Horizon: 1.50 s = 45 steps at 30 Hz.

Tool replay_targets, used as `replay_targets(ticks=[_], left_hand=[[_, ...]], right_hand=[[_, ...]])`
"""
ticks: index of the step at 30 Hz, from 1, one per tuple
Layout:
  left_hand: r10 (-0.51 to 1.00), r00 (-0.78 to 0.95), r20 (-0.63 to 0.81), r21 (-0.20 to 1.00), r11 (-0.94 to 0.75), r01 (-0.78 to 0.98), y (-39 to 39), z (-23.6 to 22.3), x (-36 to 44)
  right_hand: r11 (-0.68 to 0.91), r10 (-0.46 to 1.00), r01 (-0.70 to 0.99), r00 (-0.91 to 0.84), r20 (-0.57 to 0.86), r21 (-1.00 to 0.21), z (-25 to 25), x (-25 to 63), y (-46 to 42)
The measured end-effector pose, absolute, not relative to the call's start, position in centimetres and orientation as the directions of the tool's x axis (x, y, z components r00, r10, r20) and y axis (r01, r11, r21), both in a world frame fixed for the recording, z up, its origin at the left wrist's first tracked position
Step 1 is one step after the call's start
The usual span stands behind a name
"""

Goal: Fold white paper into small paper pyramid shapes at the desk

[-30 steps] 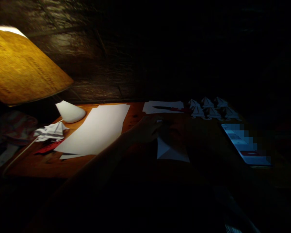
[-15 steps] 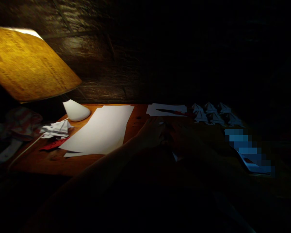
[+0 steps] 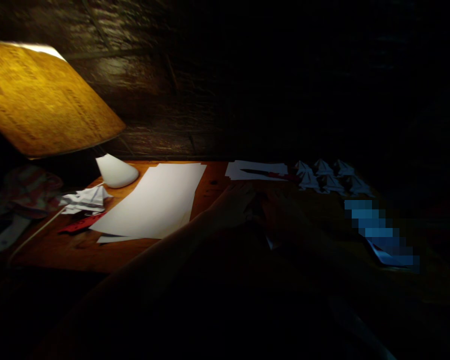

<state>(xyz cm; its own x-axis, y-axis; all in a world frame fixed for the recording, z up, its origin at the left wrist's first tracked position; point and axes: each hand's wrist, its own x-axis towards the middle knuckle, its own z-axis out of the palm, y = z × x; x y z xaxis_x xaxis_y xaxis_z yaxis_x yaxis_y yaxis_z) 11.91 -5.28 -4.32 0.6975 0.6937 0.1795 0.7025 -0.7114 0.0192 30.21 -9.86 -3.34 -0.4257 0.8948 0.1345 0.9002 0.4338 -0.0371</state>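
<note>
A lamp (image 3: 52, 102) half-lights the wooden table (image 3: 97, 255) — left hand (image 3: 233, 204) shadowed.

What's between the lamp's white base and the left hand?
In the head view, large white sheets, then a strip of wooden tabletop, lie between the lamp's base and the left hand.

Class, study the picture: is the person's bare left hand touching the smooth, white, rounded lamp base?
Apart. The head view shows it plainly: flat white paper sheets and brown wooden tabletop lie between the left hand and the lamp base.
</note>
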Motion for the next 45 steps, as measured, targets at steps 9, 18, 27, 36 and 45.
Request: replay_targets(ticks=[9,18,27,36,45], left_hand=[[0.684,0.702,0.201,-0.041,-0.71,0.703,-5.2,-5.0,11.8],[0.702,0.686,0.189,-0.048,-0.691,0.721,-5.4,-4.4,11.7],[0.711,0.684,0.161,0.004,-0.694,0.72,-5.1,-3.8,11.5],[0.706,0.678,0.205,-0.006,-0.692,0.722,-5.0,-3.8,11.4],[0.768,0.599,0.229,-0.104,-0.592,0.799,-5.6,-3.3,11.4]], right_hand=[[0.409,0.904,0.91,-0.395,0.163,-0.062,-3.3,30.4,-9.5],[0.405,0.907,0.913,-0.396,0.144,-0.043,-3.1,30.1,-9.6],[0.42,0.901,0.903,-0.403,0.163,-0.088,-3.1,30.3,-9.4],[0.395,0.91,0.916,-0.379,0.169,-0.071,-2.6,30.4,-9.5],[0.373,0.909,0.924,-0.346,0.232,-0.083,-1.8,31.3,-9.6]])
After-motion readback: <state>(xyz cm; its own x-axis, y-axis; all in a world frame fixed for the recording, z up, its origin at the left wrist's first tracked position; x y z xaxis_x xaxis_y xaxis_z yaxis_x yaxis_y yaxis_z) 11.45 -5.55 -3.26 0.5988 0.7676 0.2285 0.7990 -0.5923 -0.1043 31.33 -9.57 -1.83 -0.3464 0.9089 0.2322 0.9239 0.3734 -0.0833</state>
